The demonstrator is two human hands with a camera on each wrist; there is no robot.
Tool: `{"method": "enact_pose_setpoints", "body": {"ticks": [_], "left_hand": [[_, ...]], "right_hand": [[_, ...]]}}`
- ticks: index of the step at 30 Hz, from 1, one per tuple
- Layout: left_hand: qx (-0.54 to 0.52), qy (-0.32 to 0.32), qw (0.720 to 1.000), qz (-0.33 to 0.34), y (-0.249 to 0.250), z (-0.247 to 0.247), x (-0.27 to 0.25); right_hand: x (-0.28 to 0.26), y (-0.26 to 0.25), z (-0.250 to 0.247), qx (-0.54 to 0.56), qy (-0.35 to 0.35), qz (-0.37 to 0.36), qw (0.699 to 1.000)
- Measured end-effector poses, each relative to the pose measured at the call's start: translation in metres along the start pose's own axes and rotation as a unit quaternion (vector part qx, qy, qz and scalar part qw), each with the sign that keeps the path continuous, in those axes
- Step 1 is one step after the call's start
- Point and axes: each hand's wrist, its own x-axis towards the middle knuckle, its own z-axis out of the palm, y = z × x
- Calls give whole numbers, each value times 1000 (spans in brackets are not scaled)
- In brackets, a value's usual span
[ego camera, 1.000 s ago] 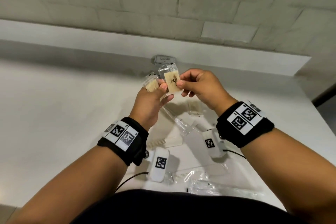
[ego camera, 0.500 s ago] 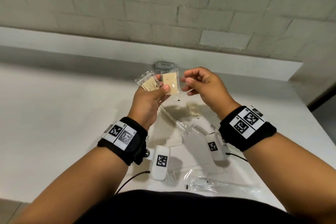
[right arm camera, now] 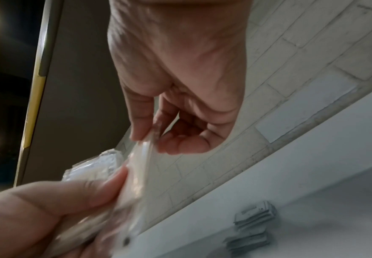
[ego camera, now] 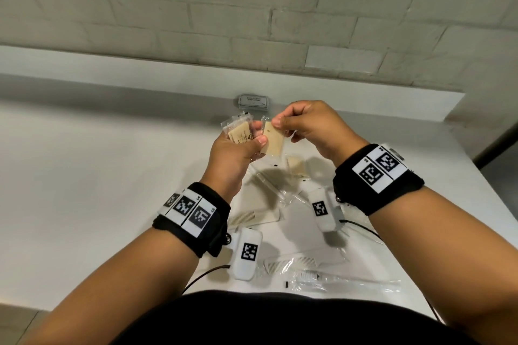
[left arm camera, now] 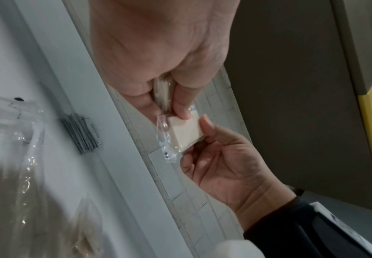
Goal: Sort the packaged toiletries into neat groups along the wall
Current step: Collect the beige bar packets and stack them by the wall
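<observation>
Above the white counter, my left hand (ego camera: 249,138) grips two clear-wrapped beige soap bars: one (ego camera: 239,133) to the left, one (ego camera: 273,140) under its thumb. My right hand (ego camera: 280,123) pinches the top edge of the right-hand soap bar (left arm camera: 186,133) between thumb and forefinger, so both hands hold that packet (right arm camera: 136,176). A stack of grey sachets (ego camera: 254,100) lies against the wall ledge just beyond the hands. Another wrapped soap (ego camera: 295,166) lies on the counter below my right hand.
Wrapped combs (ego camera: 253,217) (ego camera: 294,263) and clear-bagged toothbrushes (ego camera: 342,279) (ego camera: 273,186) lie on the counter (ego camera: 98,176) near my body. A raised ledge (ego camera: 140,78) runs along the brick wall. The counter's right edge (ego camera: 487,199) drops off close to my right wrist.
My right hand, which had let go of the right-hand soap bar half a second ago, has come back and pinches its top edge. Both hands stay raised in about the same place.
</observation>
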Motion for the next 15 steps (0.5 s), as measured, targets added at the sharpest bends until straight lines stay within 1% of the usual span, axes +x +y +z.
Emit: {"method": "enact_pose_setpoints", "body": {"ticks": [3,5,12,14,15], "left_hand": [[12,8,1000,7,-2,0,1],[18,15,1000,8,-3,1,2],[23,28,999,7,-5,4,5],[20,22,1000,1,-5,3,5],[18,14,1000,-6,-7,2,5]], "right_hand": [[3,-3,-8,-23,-28,12,999],[4,-2,-11,-36,-29,11,999],[5,2,-6,-117,18,-30,992],[6,1,-6,-168,15,-40,985],[6,0,-7,-225,15,-48,973]]}}
